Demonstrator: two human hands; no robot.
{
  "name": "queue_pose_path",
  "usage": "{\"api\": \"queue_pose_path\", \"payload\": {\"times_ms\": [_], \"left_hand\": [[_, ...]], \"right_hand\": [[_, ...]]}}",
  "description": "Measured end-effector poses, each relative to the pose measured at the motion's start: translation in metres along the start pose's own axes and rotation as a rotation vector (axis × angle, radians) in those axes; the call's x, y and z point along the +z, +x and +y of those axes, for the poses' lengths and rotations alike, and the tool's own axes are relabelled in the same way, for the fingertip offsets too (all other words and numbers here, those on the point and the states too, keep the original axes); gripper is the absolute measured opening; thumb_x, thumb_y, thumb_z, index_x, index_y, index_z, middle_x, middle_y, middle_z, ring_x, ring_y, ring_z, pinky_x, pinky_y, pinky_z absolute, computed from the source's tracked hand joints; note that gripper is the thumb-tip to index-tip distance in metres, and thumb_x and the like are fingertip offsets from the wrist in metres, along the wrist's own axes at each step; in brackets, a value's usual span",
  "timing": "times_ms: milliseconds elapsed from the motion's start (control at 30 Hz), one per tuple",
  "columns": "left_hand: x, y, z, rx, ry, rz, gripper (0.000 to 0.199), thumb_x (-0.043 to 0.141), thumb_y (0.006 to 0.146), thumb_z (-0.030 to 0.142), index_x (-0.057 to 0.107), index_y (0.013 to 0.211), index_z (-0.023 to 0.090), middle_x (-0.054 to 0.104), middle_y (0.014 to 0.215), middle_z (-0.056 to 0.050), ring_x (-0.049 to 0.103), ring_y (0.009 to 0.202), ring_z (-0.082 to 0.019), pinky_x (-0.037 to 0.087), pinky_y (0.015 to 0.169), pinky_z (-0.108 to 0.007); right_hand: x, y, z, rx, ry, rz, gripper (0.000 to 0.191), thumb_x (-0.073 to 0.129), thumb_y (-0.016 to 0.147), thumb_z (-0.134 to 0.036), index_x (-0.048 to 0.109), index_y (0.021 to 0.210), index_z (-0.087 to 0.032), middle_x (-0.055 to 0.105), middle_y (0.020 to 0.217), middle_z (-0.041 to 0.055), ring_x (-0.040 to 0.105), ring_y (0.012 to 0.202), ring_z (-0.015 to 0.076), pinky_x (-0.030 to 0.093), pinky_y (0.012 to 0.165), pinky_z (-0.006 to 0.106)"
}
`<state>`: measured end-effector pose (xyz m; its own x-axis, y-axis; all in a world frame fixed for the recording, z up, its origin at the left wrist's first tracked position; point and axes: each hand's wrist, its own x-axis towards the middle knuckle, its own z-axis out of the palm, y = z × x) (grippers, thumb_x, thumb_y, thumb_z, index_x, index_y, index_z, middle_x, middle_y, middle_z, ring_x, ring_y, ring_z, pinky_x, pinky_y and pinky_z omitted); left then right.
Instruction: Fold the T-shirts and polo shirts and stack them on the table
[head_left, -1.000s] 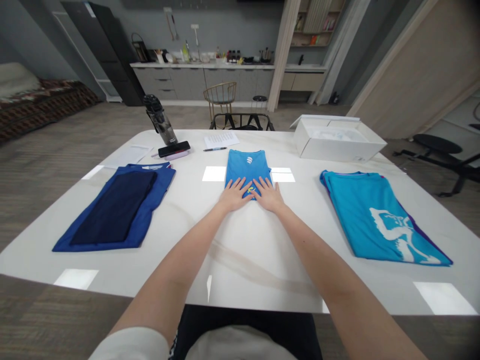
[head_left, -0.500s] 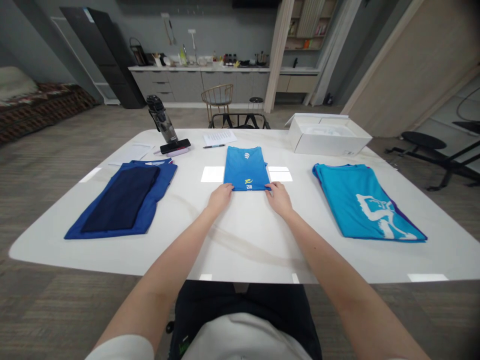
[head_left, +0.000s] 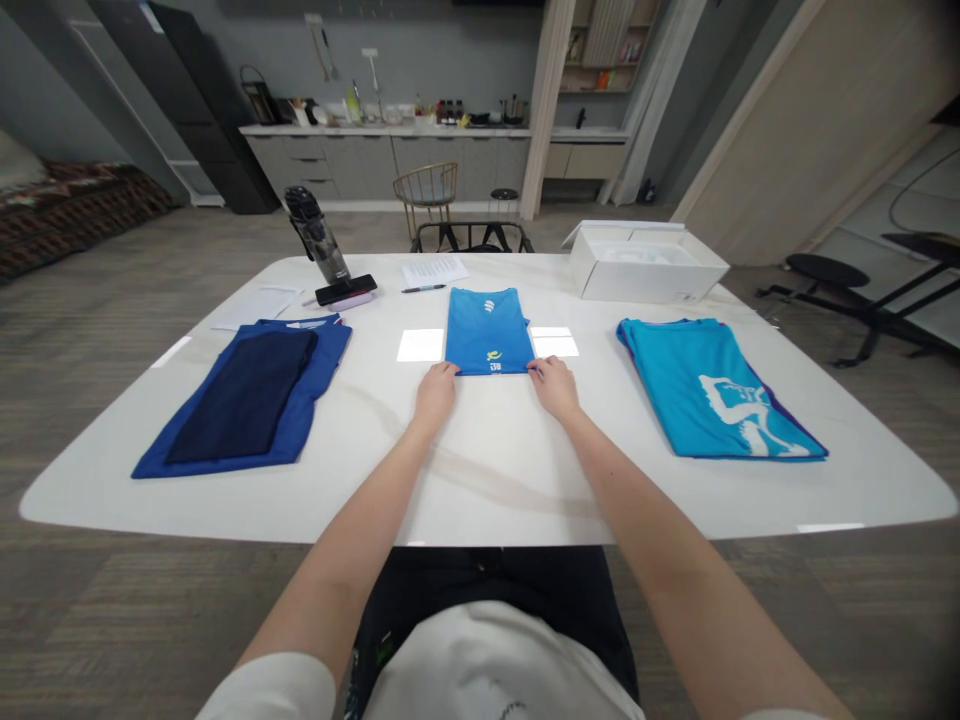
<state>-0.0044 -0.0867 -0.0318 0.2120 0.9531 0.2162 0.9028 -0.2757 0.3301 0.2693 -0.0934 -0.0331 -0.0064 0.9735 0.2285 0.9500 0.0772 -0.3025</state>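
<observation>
Grey kitchen cabinets (head_left: 386,165) line the far wall beyond our white table (head_left: 112,490), with a patterned sofa (head_left: 67,185) off to the left. Working from the left, we have a folded royal-blue shirt (head_left: 296,375) near the left edge, a navy garment (head_left: 244,395) lying flat on top of it, and a sheet of paper (head_left: 251,310) just behind them. Toward the far edge stand a water bottle (head_left: 315,235) with a phone (head_left: 345,290) lying just in front of it, then a printed page (head_left: 433,271) with a pen (head_left: 422,288) along its near side. At the table's centre lies the sky-blue shirt (head_left: 486,330), folded into a long, neat strip with a small white logo at its far end. Our left hand (head_left: 435,395) and right hand (head_left: 555,388) sit apart at its two near corners, fingers (head_left: 450,369) curled in against the hem rather than spread; we cannot tell whether they pinch the cloth or merely touch it. On the right, a turquoise shirt (head_left: 712,395) with a white print lies folded too, and an open white box (head_left: 645,270) sits by the far edge, only white contents showing. So far, all three shirts lie folded, and none is inside the box.
</observation>
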Motion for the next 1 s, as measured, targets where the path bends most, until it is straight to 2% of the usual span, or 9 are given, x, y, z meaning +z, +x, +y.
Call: {"api": "queue_pose_path", "payload": {"times_ms": [333,467,600,700,833,1000], "left_hand": [[0.005,0.002,-0.001,0.019,0.072,0.042,0.042,0.035,0.097,0.004,0.068,0.117,0.021,0.068,0.118,-0.011,0.056,0.113,-0.027,0.05,0.096,-0.037],[0.004,0.002,0.0,0.029,0.108,0.024,0.045,0.034,0.094,0.0,0.067,0.115,0.021,0.067,0.116,-0.011,0.057,0.111,-0.026,0.048,0.094,-0.036],[-0.004,-0.008,0.0,0.105,0.157,-0.033,0.042,0.035,0.094,0.0,0.066,0.114,0.019,0.067,0.113,-0.011,0.057,0.11,-0.026,0.046,0.096,-0.036],[-0.015,-0.025,0.0,0.162,0.181,-0.078,0.039,0.036,0.094,0.001,0.065,0.113,0.018,0.067,0.111,-0.011,0.058,0.108,-0.026,0.046,0.096,-0.037],[-0.028,-0.063,-0.001,0.218,0.155,-0.149,0.037,0.038,0.093,0.0,0.066,0.109,0.019,0.068,0.11,-0.011,0.06,0.105,-0.026,0.049,0.094,-0.038],[-0.038,-0.113,-0.002,0.283,0.051,-0.139,0.037,0.044,0.089,-0.003,0.065,0.109,0.019,0.069,0.108,-0.009,0.061,0.103,-0.025,0.052,0.095,-0.038]], "right_hand": [[0.005,0.005,0.0,0.019,-0.057,-0.041,0.025,0.043,0.106,-0.03,0.066,0.112,-0.023,0.066,0.115,0.0113,0.057,0.108,0.028,0.038,0.087,0.037],[0.006,0.006,0.003,0.005,-0.055,-0.067,0.026,0.042,0.107,-0.028,0.067,0.11,-0.022,0.067,0.115,0.0115,0.057,0.109,0.0276,0.037,0.088,0.037],[0.003,-0.002,0.007,-0.045,-0.039,-0.103,0.027,0.042,0.106,-0.027,0.068,0.108,-0.02,0.069,0.112,0.0114,0.058,0.106,0.0267,0.037,0.086,0.035],[-0.003,-0.019,0.011,-0.106,-0.014,-0.102,0.026,0.043,0.106,-0.026,0.068,0.104,-0.02,0.069,0.107,0.0102,0.059,0.102,0.0252,0.038,0.086,0.034],[-0.015,-0.056,0.013,-0.183,0.049,-0.119,0.025,0.044,0.105,-0.027,0.068,0.1,-0.02,0.07,0.102,0.0083,0.06,0.095,0.023,0.039,0.084,0.033],[-0.033,-0.111,0.01,-0.218,0.129,-0.192,0.023,0.046,0.104,-0.027,0.066,0.095,-0.021,0.069,0.093,0.0052,0.061,0.09,0.0223,0.039,0.081,0.034]]}}
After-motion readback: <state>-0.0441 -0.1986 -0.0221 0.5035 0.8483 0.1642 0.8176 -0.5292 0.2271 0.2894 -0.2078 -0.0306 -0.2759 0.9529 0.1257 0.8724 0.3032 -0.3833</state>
